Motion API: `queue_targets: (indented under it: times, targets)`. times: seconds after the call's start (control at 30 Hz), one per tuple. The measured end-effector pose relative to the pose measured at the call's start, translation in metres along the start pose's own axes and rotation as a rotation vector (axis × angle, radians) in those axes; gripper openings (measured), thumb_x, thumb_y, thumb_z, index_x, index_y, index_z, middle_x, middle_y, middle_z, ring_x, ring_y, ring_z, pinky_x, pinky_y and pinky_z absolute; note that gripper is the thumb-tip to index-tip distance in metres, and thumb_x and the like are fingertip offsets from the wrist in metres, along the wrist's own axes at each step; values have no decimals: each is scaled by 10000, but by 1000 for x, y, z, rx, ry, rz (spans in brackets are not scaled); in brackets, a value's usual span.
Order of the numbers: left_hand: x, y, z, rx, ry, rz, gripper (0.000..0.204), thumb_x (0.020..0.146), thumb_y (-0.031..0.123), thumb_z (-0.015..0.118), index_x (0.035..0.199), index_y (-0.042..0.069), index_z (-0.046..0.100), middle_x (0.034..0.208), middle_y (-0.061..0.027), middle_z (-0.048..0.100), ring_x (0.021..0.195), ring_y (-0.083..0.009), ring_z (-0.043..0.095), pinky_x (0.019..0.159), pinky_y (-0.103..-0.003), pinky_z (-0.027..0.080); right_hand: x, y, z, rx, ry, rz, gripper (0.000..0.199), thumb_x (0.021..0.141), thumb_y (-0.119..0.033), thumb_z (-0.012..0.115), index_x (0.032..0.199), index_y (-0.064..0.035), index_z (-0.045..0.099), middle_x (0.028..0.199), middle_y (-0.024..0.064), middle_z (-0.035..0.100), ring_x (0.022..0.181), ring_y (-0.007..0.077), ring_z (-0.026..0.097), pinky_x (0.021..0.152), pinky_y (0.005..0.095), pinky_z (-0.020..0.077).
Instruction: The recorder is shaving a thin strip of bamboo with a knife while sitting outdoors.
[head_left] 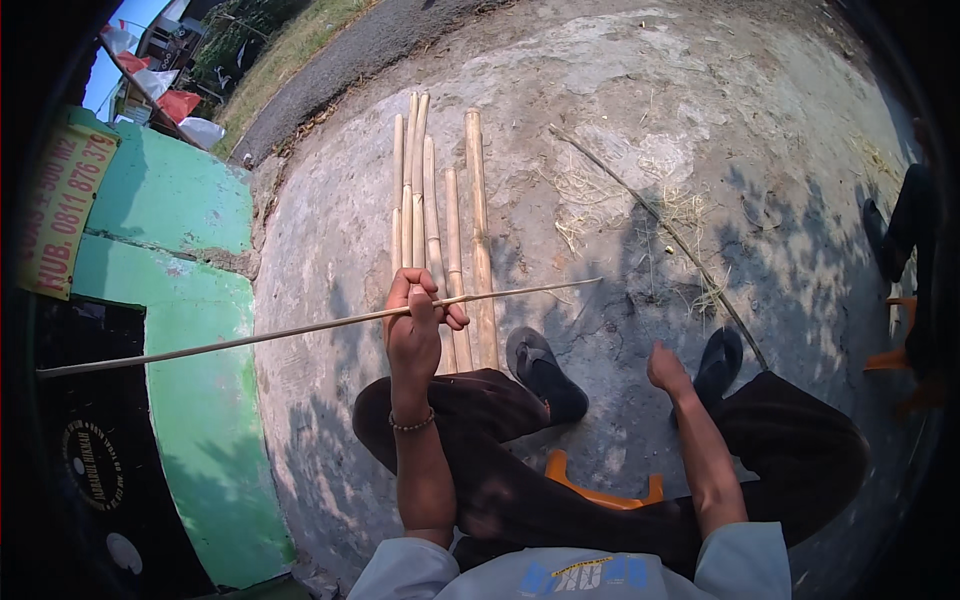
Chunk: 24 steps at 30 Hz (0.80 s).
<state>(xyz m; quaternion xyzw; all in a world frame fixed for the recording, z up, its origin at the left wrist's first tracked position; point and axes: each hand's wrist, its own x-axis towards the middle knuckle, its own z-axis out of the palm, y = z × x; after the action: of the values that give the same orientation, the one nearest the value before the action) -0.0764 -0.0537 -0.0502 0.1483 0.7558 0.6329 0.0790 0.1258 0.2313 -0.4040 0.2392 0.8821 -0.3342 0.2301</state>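
Observation:
A long thin bamboo stick runs crosswise in front of me, its tapering end to the right. My left hand, with a bead bracelet at the wrist, is closed round it near the tapered part, some fingers curled above and below. My right hand is held low over my right foot, away from the stick. Its fingers are curled closed; whatever they may hold is too small or hidden to make out. Beneath and beyond my left hand, several bamboo poles of differing lengths lie side by side on the ground.
A dark slender pole slants across the concrete ground, with pale shavings scattered around it. An orange plastic stool is under me. A green wall stands at left. Another person's dark-clothed leg shows at the far right.

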Motion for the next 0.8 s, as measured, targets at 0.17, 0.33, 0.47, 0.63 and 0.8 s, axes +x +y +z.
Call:
queue_targets:
  times: [0.17,0.33,0.47,0.63,0.8]
  targets:
    - [8,-4,13,1,46,68,284,1045,313,456,964,42,483,728,-30,539,629,-118,625,578,-255,526,-9,47,-43,-34,-34,0,273,915,-154,494,930,99,595,790,307,657,677,425,682,597,499,560]
    - [10,-15,18,74,151,90,336,1015,351,525,959,23,572,703,-28,591,621,-96,632,559,-245,527,-36,-39,-132,176,82,11,307,964,-216,481,945,78,566,787,288,650,735,445,656,671,511,525]
    - [15,-27,30,165,175,130,381,1021,360,504,1058,0,626,864,-62,604,695,-109,631,584,-249,540,-45,-32,-206,-202,345,-375,261,971,-208,494,993,47,545,805,302,636,716,501,608,646,544,477]
    - [12,-36,5,58,188,137,368,1024,314,511,1171,-3,629,1019,-93,634,899,-152,645,741,-276,566,-136,-91,-267,-31,367,-518,214,981,-171,493,1063,13,567,699,212,610,634,394,614,603,483,470]
    - [11,-44,-10,-390,357,155,262,961,157,631,1173,14,569,1019,-124,714,895,-208,709,786,-296,578,-180,-101,-234,253,285,-423,194,1004,-170,506,1098,-19,583,627,33,522,517,113,522,488,335,440]
